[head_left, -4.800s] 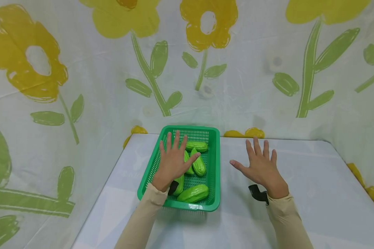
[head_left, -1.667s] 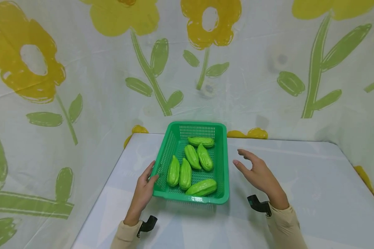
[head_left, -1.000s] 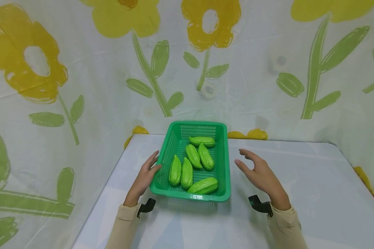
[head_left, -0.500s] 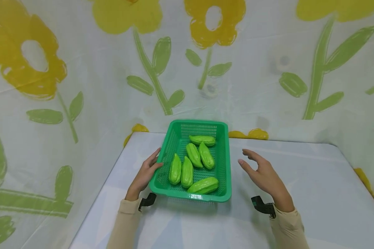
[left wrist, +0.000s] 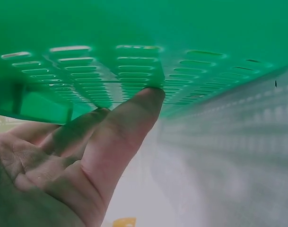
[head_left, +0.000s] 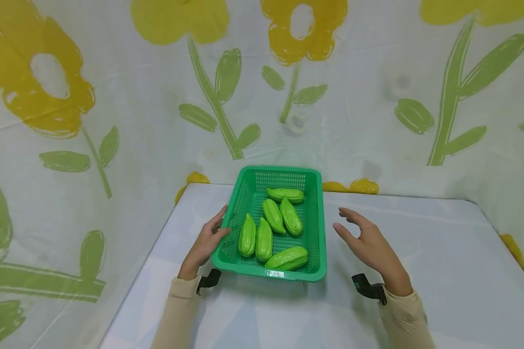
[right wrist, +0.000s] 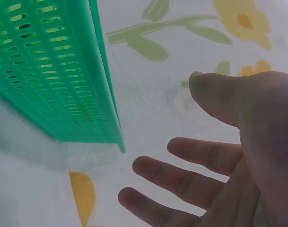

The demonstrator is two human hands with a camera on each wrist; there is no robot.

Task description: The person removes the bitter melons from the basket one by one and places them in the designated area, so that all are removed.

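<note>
The person's left hand [head_left: 204,244] grips the left rim of the green basket [head_left: 320,218], thumb above, fingers beneath. Six ridged green gourds [head_left: 264,240] lie inside the basket. Right of the basket, not touching it, hangs the right hand [head_left: 371,246], thumb and fingertips apart.

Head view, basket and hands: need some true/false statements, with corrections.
1. The green basket contains six green vegetables. True.
2. The right hand is apart from the green basket. True.
3. The right hand grips a vegetable. False: it holds nothing.
4. The left hand touches the left side of the green basket. True.
5. One vegetable lies outside the green basket. False: all six lie inside it.
</note>
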